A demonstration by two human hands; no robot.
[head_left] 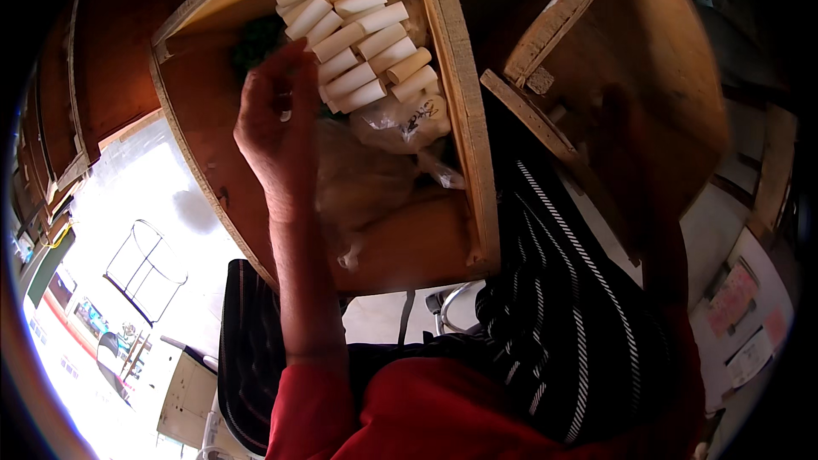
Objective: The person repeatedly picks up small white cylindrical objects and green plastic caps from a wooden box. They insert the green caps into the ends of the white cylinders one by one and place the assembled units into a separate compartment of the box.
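In an open wooden drawer, a stack of short cream-white tubes lies on and beside clear plastic bags. My left hand is over the drawer, just left of the tubes, its fingers bent and drawn together. A small pale spot shows among those fingers; what it is I cannot make out. My right hand reaches into a second wooden compartment on the right. Deep shadow hides its fingers and anything in them. A small pale piece lies close to that hand.
My lap in black, white-striped cloth is beneath and between the two wooden boxes. At the left, a wire frame stands on the bright floor, near a worn box. Papers are at the far right.
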